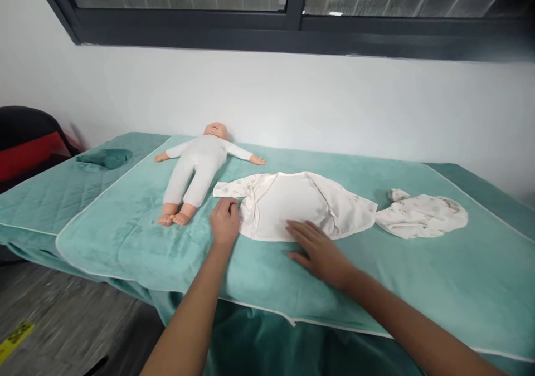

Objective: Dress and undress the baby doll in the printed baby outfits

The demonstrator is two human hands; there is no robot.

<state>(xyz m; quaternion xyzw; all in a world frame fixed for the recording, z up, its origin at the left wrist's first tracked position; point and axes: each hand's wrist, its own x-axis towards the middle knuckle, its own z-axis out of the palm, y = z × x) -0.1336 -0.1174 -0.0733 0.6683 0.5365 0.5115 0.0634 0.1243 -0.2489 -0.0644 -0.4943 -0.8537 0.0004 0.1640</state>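
A white baby shirt [288,203] with a small print on its sleeves lies spread open on the green cover. At its left edge, just below the left sleeve, my left hand [225,220] is closed with curled fingers on the cloth. My right hand [315,250] rests flat over the lower edge, fingers stretched out and holding nothing. To the left, a baby doll [198,164] in a white bodysuit lies on its back with its arms out. A second printed baby garment [422,215], bunched up, touches the tip of the shirt's right sleeve.
The green padded cover [125,242] has a pale piped edge hanging at the front. A round hollow [104,157] shows in the quilted surface at left. A black and red chair [33,147] stands beyond it. A white wall [317,103] with a dark-framed window runs behind.
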